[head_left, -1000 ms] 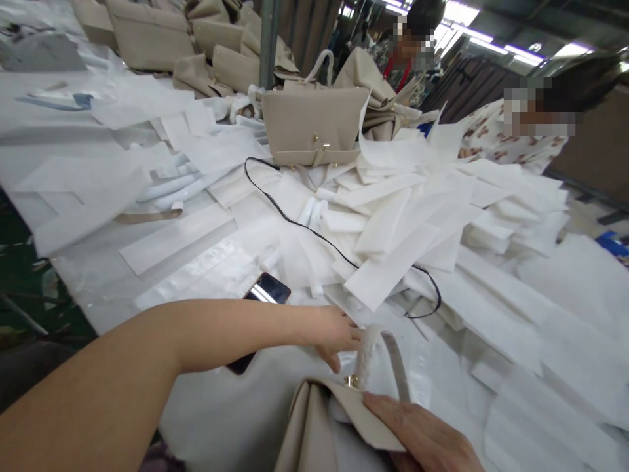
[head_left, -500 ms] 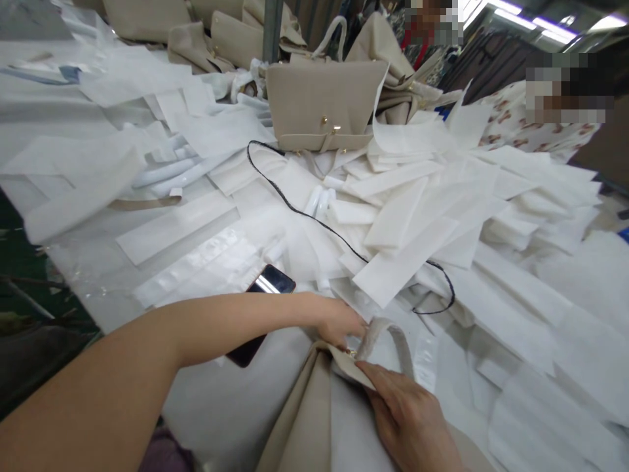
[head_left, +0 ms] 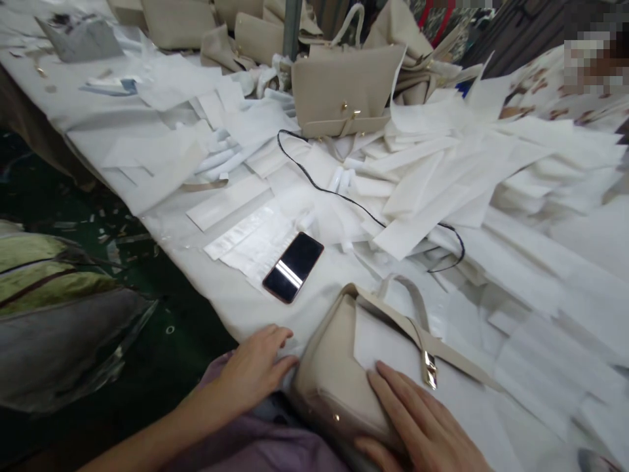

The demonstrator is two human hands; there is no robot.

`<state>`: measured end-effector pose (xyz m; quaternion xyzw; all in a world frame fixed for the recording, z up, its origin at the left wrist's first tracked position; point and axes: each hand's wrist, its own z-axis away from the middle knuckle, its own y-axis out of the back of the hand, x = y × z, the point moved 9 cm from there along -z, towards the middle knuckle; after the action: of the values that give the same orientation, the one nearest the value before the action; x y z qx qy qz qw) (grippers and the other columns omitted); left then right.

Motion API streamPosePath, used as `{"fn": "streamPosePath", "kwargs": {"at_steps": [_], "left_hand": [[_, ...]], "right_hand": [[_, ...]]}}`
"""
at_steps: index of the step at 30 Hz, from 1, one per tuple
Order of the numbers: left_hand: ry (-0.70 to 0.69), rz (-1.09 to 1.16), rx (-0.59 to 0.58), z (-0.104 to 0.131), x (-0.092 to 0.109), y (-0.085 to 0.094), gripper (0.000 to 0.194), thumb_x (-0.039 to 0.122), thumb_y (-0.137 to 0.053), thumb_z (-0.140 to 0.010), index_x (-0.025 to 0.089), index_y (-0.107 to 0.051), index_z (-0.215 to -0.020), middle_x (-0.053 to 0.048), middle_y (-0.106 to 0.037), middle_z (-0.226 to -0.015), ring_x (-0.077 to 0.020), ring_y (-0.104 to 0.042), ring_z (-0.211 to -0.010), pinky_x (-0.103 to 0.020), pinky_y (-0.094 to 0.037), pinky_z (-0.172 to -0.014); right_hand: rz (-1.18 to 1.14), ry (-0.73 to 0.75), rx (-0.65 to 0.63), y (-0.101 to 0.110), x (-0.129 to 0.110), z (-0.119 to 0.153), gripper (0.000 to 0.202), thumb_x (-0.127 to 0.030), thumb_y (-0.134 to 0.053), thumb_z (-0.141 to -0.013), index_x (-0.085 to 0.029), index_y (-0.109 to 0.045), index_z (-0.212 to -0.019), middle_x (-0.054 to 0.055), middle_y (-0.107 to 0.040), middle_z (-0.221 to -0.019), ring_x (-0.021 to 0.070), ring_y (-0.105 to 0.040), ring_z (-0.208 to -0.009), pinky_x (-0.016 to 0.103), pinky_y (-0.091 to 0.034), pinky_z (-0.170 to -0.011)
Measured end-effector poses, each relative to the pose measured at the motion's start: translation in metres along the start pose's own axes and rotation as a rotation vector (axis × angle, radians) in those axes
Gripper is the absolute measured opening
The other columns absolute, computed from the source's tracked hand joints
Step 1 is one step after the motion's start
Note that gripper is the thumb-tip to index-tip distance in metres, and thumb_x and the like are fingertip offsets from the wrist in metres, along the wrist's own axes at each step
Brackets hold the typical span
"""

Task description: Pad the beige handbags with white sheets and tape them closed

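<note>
A beige handbag (head_left: 329, 367) lies tilted at the near edge of the table, its base with small gold studs toward me. A white sheet (head_left: 378, 334) covers part of its side, and a strap with a gold buckle (head_left: 429, 369) crosses it. The bag's handle (head_left: 410, 288) stands up behind. My right hand (head_left: 422, 419) grips the bag's lower side, fingers over the panel and thumb by the base. Just left of the bag, my left hand (head_left: 260, 364) is open and holds nothing, fingers apart.
A phone (head_left: 293, 267) lies beyond my left hand. White sheets (head_left: 442, 164) spread over the table, with a black cord (head_left: 334, 192) across them. Another beige handbag (head_left: 346, 88) stands at the back near a post (head_left: 291, 29). A person's patterned sleeve (head_left: 545, 82) shows at right.
My left hand has left the bag's top and drawn back to its left. The bag has turned, showing its base and buckle. My right hand has moved down its side; the phone is now uncovered.
</note>
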<state>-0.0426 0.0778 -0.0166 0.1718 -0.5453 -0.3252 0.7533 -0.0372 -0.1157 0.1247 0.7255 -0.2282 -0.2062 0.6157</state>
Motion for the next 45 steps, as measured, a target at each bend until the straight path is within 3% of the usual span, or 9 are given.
{"fn": "streamPosePath", "kwargs": {"at_steps": [10, 17, 26, 29, 31, 34, 38, 42, 45], "left_hand": [[-0.166, -0.493, 0.005, 0.027, 0.03, -0.012, 0.016, 0.022, -0.047, -0.085, 0.019, -0.062, -0.088, -0.009, -0.069, -0.083, -0.0249, -0.064, -0.084, -0.034, -0.042, -0.071], [-0.423, -0.628, 0.026, 0.073, 0.07, -0.04, 0.019, 0.01, -0.046, -0.083, 0.013, -0.063, -0.09, -0.013, -0.07, -0.079, -0.0255, -0.062, -0.079, -0.043, -0.035, -0.08], [-0.638, -0.734, -0.116, 0.099, 0.087, -0.09, 0.016, 0.009, -0.059, -0.077, 0.016, -0.066, -0.065, -0.008, -0.069, -0.072, -0.0226, -0.063, -0.063, -0.044, -0.038, -0.075], [-0.659, -0.739, -0.137, 0.104, 0.09, -0.098, 0.009, 0.022, -0.062, -0.08, 0.017, -0.069, -0.083, -0.009, -0.07, -0.074, -0.0236, -0.064, -0.062, -0.042, -0.042, -0.068], [-0.654, -0.758, -0.126, 0.109, 0.094, -0.097, 0.038, 0.041, -0.062, -0.082, 0.017, -0.063, -0.111, -0.011, -0.071, -0.076, -0.027, -0.065, -0.064, -0.043, -0.045, -0.068], [-0.629, -0.806, -0.184, 0.123, 0.1, -0.083, 0.055, 0.049, -0.062, -0.08, 0.019, -0.054, -0.126, -0.014, -0.072, -0.085, -0.0323, -0.067, -0.073, -0.046, -0.046, -0.073], [-0.679, -0.571, -0.291, 0.125, 0.124, -0.03, 0.022, 0.035, -0.05, -0.089, 0.023, -0.067, -0.085, -0.003, -0.07, -0.071, -0.021, -0.063, -0.06, -0.03, -0.039, -0.055], [-0.512, -0.169, 0.064, 0.039, 0.143, 0.061, 0.036, 0.036, -0.036, -0.095, 0.02, -0.061, -0.075, 0.002, -0.064, -0.07, -0.0141, -0.059, -0.068, -0.024, -0.037, -0.06], [-0.35, -0.136, 0.153, -0.051, 0.146, 0.075, 0.033, 0.031, -0.039, -0.094, 0.016, -0.061, -0.076, -0.001, -0.062, -0.073, -0.0163, -0.059, -0.075, -0.027, -0.04, -0.068]], "right_hand": [[-0.266, -0.236, -0.105, -0.028, 0.012, 0.002, 0.05, -0.054, -0.044, -0.092, -0.018, -0.047, -0.057, -0.001, -0.05, -0.057, 0.0108, -0.046, -0.053, 0.025, -0.032, -0.052], [-0.65, -0.589, -0.261, -0.032, 0.059, 0.0, 0.055, -0.067, -0.051, -0.08, -0.016, -0.051, -0.059, -0.003, -0.042, -0.052, 0.0084, -0.036, -0.049, 0.022, -0.025, -0.044], [-0.76, -0.689, -0.331, -0.028, 0.065, -0.008, 0.054, -0.066, -0.053, -0.079, -0.014, -0.059, -0.069, 0.0, -0.051, -0.056, 0.0096, -0.043, -0.048, 0.022, -0.028, -0.043], [-0.68, -0.603, -0.335, -0.032, 0.051, -0.01, 0.053, -0.065, -0.049, -0.083, -0.015, -0.056, -0.066, -0.001, -0.049, -0.055, 0.0096, -0.042, -0.048, 0.022, -0.027, -0.044], [-0.554, -0.497, -0.301, -0.034, 0.035, -0.01, 0.052, -0.061, -0.045, -0.087, -0.016, -0.053, -0.062, -0.002, -0.048, -0.055, 0.0103, -0.042, -0.05, 0.023, -0.028, -0.046], [-0.215, -0.318, -0.128, -0.027, 0.008, -0.008, 0.045, -0.05, -0.044, -0.092, -0.017, -0.05, -0.062, 0.001, -0.053, -0.06, 0.0139, -0.048, -0.058, 0.026, -0.033, -0.053], [0.092, -0.242, 0.038, -0.02, -0.012, 0.002, 0.03, -0.04, -0.047, -0.094, -0.018, -0.053, -0.075, 0.004, -0.06, -0.074, 0.0187, -0.056, -0.069, 0.028, -0.037, -0.06], [0.158, -0.216, 0.081, -0.015, -0.018, 0.008, 0.021, -0.035, -0.058, -0.09, -0.019, -0.051, -0.077, 0.002, -0.059, -0.074, 0.0186, -0.055, -0.069, 0.029, -0.038, -0.061], [0.151, -0.244, 0.089, -0.014, -0.015, 0.01, 0.024, -0.036, -0.067, -0.083, -0.019, -0.051, -0.078, 0.001, -0.059, -0.076, 0.019, -0.054, -0.07, 0.03, -0.037, -0.062]]}}
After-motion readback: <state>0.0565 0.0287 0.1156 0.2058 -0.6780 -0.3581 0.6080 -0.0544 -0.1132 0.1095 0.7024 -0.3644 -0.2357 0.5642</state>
